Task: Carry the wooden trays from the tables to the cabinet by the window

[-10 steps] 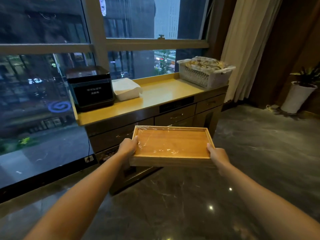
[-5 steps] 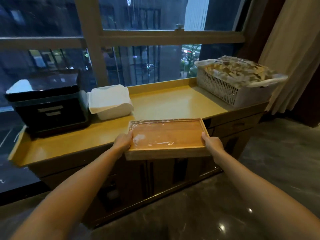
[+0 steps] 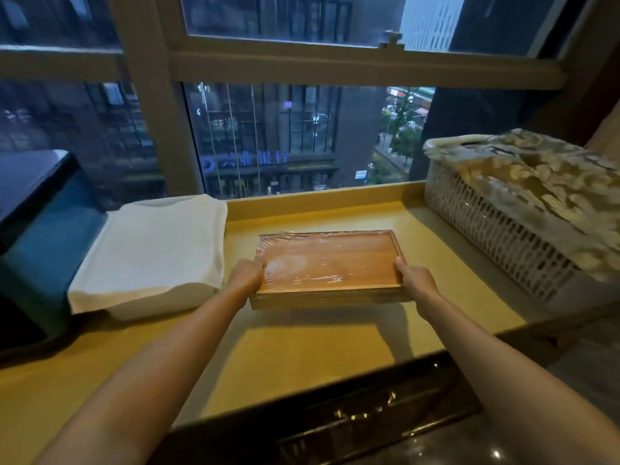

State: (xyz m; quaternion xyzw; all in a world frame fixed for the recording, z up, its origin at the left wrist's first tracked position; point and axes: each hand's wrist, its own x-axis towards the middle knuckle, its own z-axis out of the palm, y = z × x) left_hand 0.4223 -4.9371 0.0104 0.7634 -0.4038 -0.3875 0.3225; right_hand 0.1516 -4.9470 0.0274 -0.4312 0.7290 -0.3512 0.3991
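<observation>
A wooden tray (image 3: 327,263) wrapped in clear film is held level over the yellow top of the cabinet (image 3: 302,350) by the window. My left hand (image 3: 246,278) grips its left edge and my right hand (image 3: 414,280) grips its right edge. The tray casts a shadow on the top below its near edge, so it hangs just above the surface or tilts off it. It lies between a white folded cloth and a white basket.
A stack of white folded cloth (image 3: 151,253) sits to the tray's left, with a dark box appliance (image 3: 37,236) beyond it. A white lattice basket (image 3: 510,229) covered with patterned fabric stands at the right. The window glass rises right behind the cabinet's raised back lip.
I have walked up to the cabinet. The tray moved from in front of the cabinet's edge to over the middle of its top, still held in both hands.
</observation>
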